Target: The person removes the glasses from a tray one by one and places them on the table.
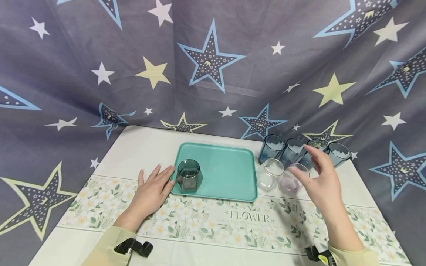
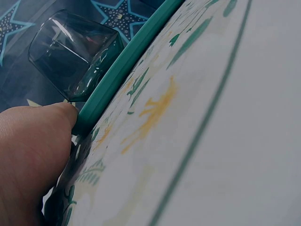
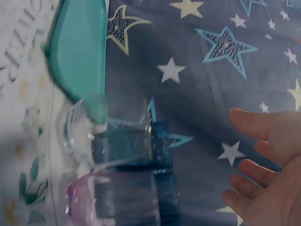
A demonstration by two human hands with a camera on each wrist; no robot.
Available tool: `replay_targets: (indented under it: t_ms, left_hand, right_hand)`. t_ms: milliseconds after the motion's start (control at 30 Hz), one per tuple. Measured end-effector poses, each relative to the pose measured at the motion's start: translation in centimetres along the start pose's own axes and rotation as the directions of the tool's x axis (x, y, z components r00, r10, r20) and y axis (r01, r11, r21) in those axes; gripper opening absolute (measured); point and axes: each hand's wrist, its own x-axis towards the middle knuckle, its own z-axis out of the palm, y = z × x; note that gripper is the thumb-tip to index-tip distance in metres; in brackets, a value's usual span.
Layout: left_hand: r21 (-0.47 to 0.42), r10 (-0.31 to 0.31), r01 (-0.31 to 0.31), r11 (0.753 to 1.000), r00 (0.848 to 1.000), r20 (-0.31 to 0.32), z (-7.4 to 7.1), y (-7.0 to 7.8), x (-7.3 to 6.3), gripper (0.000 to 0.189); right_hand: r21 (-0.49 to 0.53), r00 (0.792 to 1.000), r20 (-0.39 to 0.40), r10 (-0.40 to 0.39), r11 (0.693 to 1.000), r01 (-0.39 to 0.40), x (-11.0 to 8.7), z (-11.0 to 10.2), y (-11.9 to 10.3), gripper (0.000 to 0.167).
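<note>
My left hand [image 1: 151, 194] rests at the left edge of a teal tray [image 1: 226, 170], fingers spread, with the thumb at the rim. On the tray's left part stands a dark grey glass [image 1: 188, 175], close to that thumb. My right hand [image 1: 321, 181] hovers over the glasses on the right, thumb and fingers apart with nothing between them. Below it in the head view is a pink-tinted glass [image 1: 290, 183], partly hidden by the thumb. A clear glass [image 1: 267, 179] stands left of the pink one, near the tray's right edge.
Behind these two, a row of several blue glasses [image 1: 273, 149] stands along the table's back right. A floral strip marked FLOWER crosses the white tablecloth [image 1: 206, 255]. A grey star-patterned curtain [image 1: 266, 92] hangs right behind the table.
</note>
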Motion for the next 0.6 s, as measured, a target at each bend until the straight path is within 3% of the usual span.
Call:
replay_targets:
  t_ms: [267,600]
  left_hand:
    - [0.001,0.000,0.000,1.000,1.000,0.000,0.0,0.0,0.1,0.056]
    - [0.003,-0.001,0.001,1.000,1.000,0.000,-0.1,0.1,0.0,0.056]
  right_hand:
    - [0.076,0.995,0.008,-0.100,0.992,0.099,0.3,1.5,-2.4,0.078]
    - [0.094,0.974,0.060,-0.220,0.972,0.214,-0.1,3.6,-4.9,0.076]
